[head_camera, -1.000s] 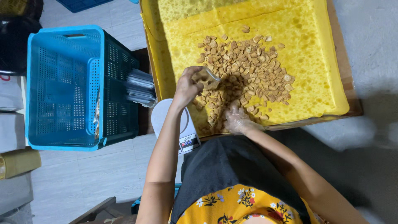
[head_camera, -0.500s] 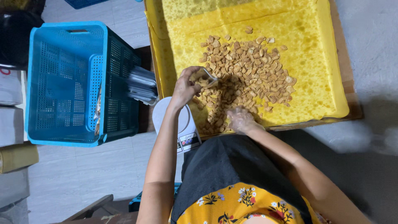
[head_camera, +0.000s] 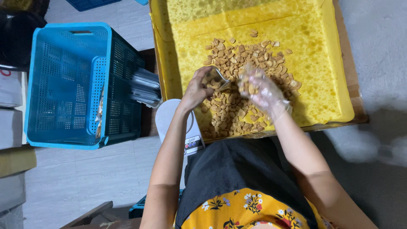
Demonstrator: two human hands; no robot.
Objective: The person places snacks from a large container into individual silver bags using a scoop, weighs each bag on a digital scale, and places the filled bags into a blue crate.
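Left hand [head_camera: 196,90] closed in a grip on a small clear bag [head_camera: 215,78], mouth held up over the nut pile [head_camera: 243,91] on the yellow cloth [head_camera: 322,63]. Right hand [head_camera: 258,87], in a thin clear glove, cupped shut on a scoop of nuts just beside the bag. Blue crate [head_camera: 68,85] well left of the desk [head_camera: 345,63], white scale [head_camera: 193,138] at its near edge

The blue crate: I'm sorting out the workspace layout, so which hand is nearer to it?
Left. The left hand is over the nut pile's near edge, a short way from the blue crate. The gloved right hand is farther off, above the pile's middle.
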